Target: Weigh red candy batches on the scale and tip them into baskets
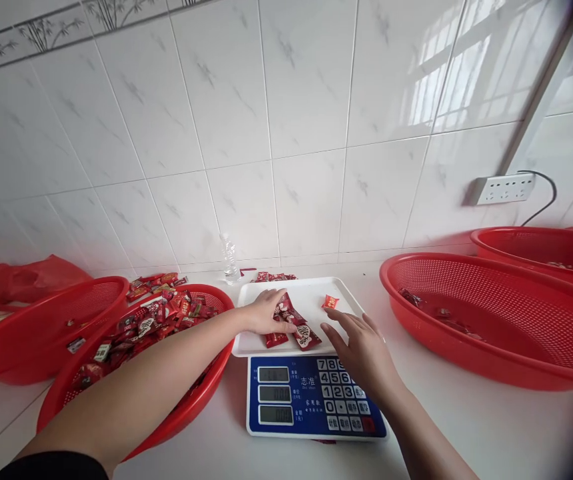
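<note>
Over the white tray (pixel 246 343) of a blue digital scale (pixel 311 427), my left hand (pixel 266 312) curls its thumb and fingers round red candy packets (pixel 290 317). Another dark red packet with white lettering (pixel 308 337) lies just by its thumb. My right hand (pixel 359 337) hovers above the tray's right side, fingers apart, holding nothing. Close to its fingertips sits a small bright red candy (pixel 330 302). The right hand partly covers the scale's keypad.
On the left, a red plastic basket (pixel 226 300) holds many wrapped candies, with another red basket (pixel 116 287) beside it. A clear bottle (pixel 229 259) and loose packets (pixel 271 277) are by the tiled wall. Red baskets (pixel 466 270) stand on the right, below a power strip (pixel 505 189).
</note>
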Action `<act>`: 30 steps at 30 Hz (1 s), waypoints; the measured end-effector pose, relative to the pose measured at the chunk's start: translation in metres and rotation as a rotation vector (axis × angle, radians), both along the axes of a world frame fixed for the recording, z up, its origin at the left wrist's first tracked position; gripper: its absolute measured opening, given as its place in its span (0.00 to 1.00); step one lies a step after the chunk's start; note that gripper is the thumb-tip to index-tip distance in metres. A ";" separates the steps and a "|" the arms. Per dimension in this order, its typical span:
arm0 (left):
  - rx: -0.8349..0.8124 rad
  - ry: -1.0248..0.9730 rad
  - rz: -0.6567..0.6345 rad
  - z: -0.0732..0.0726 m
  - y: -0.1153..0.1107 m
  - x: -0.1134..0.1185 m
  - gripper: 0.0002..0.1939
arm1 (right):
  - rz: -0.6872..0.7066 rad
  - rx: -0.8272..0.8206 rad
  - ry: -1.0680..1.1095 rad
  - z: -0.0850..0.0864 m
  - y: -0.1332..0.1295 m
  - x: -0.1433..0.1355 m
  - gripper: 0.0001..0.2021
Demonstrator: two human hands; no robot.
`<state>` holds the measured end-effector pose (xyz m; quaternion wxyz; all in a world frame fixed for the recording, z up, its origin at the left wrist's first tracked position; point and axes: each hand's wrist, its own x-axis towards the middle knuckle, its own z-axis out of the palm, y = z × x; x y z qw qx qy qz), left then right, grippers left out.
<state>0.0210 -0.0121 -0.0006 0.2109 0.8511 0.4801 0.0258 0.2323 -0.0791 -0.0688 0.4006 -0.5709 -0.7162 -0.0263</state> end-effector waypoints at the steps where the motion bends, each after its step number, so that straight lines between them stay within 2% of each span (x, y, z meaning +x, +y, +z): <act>1: -0.005 0.023 -0.004 -0.004 0.000 0.005 0.56 | -0.007 0.001 0.008 0.000 0.000 0.001 0.19; 4: 0.016 0.036 0.017 -0.013 0.007 0.020 0.53 | -0.036 0.011 0.032 0.001 0.003 0.006 0.19; 8: 0.119 0.026 0.004 -0.014 0.020 0.043 0.43 | -0.115 0.020 0.043 0.003 0.006 0.015 0.17; 14: 0.158 0.096 -0.217 -0.008 0.017 0.086 0.35 | -0.162 0.035 0.045 0.005 0.008 0.022 0.17; 17: 0.118 0.103 -0.314 -0.005 0.014 0.090 0.28 | -0.144 0.020 0.053 0.004 0.009 0.022 0.17; 20: 0.062 0.025 -0.285 0.002 0.018 0.071 0.25 | -0.125 0.002 0.077 0.003 0.009 0.021 0.16; 24: -0.010 -0.167 -0.117 0.020 0.025 0.021 0.27 | -0.083 -0.036 0.058 0.006 0.005 0.017 0.16; 26: -0.026 -0.177 -0.025 0.025 0.024 -0.003 0.31 | -0.040 -0.061 0.023 0.010 0.000 0.013 0.16; 28: -0.046 -0.134 0.071 0.024 0.018 -0.019 0.36 | 0.002 -0.084 -0.019 0.013 -0.005 0.008 0.15; 30: -0.080 -0.078 0.157 0.017 0.008 -0.026 0.42 | 0.036 -0.094 -0.067 0.014 -0.009 0.002 0.14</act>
